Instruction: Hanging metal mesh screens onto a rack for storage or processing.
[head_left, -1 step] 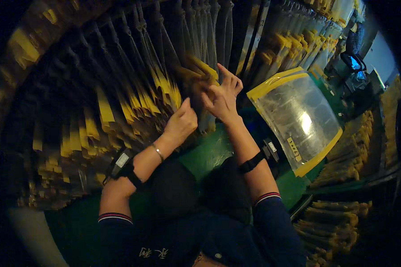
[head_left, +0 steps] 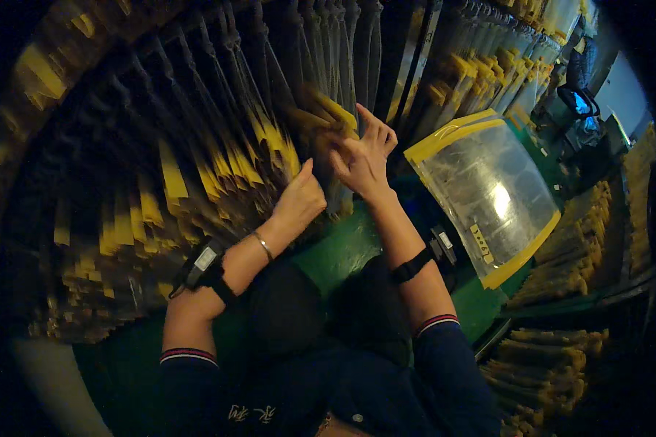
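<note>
In front of me, clear plastic sleeves with yellow lower edges (head_left: 273,142) hang close together from a rack. My left hand (head_left: 299,195) is closed in the middle, its thumb up and fingers curled, next to those yellow edges. Whether a sleeve edge lies in its fingers is hidden. Just to its right, my right hand (head_left: 366,159) is open, the index finger stretched out and the others apart. It reaches among the hanging sleeves, close beside a yellow edge (head_left: 335,109). Blur and dark hide exactly what its fingertips touch.
A large clear sheet with yellow borders and a small yellow label (head_left: 488,189) lies at my right over a green surface (head_left: 350,237). More sleeves (head_left: 481,73) hang behind it. Stacks of yellow-edged sleeves (head_left: 547,364) fill shelves at lower right. A lit screen (head_left: 579,102) stands far right.
My left hand has shifted slightly up and to the right, its wrist turning a little. My right hand looks unmoved.
</note>
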A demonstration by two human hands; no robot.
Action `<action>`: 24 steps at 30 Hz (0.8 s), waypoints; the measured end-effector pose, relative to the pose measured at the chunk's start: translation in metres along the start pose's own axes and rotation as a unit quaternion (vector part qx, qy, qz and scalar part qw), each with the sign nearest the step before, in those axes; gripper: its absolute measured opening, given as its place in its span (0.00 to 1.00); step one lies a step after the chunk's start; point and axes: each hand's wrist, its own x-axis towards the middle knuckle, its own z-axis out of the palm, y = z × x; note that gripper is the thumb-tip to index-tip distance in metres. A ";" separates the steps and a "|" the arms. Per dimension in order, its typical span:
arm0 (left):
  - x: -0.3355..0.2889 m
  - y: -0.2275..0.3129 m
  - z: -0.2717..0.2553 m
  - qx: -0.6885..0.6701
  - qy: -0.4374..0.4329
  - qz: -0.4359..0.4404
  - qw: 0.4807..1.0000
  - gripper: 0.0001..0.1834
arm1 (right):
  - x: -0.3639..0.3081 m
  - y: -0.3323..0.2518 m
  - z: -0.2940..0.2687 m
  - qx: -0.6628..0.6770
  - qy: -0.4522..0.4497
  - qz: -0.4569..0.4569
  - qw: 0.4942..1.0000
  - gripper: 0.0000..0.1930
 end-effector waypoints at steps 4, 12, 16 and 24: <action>0.002 0.032 0.027 -0.109 -0.063 0.018 0.992 0.11 | -0.008 0.011 -0.012 0.032 0.009 -0.005 0.999 0.13; 0.008 0.048 0.054 -0.159 -0.112 -0.056 0.979 0.08 | -0.165 0.045 -0.091 0.079 0.244 0.273 0.927 0.12; 0.004 0.062 0.076 -0.125 -0.064 -0.056 0.989 0.05 | -0.259 0.077 -0.160 -0.084 0.435 0.493 0.749 0.16; -0.006 0.066 0.081 -0.199 -0.023 -0.121 0.972 0.02 | -0.315 0.111 -0.182 0.118 0.438 0.598 0.661 0.13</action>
